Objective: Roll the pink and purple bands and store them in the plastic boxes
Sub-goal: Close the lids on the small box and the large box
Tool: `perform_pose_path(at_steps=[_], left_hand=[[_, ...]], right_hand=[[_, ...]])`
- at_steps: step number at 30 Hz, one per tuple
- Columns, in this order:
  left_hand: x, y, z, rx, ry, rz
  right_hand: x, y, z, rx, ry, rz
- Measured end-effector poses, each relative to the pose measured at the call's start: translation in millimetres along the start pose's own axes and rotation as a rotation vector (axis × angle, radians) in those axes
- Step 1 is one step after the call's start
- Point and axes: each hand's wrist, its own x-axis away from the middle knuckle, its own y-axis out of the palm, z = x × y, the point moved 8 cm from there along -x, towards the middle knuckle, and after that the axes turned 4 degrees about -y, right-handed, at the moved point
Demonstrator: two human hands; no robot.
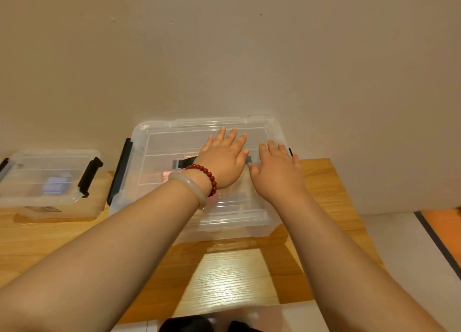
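Both hands lay flat on the clear lid of the larger plastic box, which stood on the table against the wall. The left hand pressed down near the lid's middle and the right hand lay just beside it toward the right end. The fingers of both were straight and spread, grasping nothing. A pink band showed faintly through the lid, inside the box below the left wrist. The purple band sat rolled in the smaller plastic box, lidded and well apart to the left. The larger box's long axis ran left to right, with a black latch at each short end. The right latch lay just beside the right fingertips, while the left latch was farther from the left hand. Whether either was snapped down could not be told. Fastening them looked like the remaining step, each hand sliding outward to its own end.
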Motion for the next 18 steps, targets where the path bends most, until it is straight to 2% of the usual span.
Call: perform_pose_path(at_steps=[7,18], left_hand=[[-7,14,-10,-0.131,-0.072,0.014],[8,4,-54,-0.141,-0.099,0.052]], right_hand=[[-2,6,18,-0.077,0.009,-0.025],[-3,17,-26,-0.065,-0.047,-0.045]])
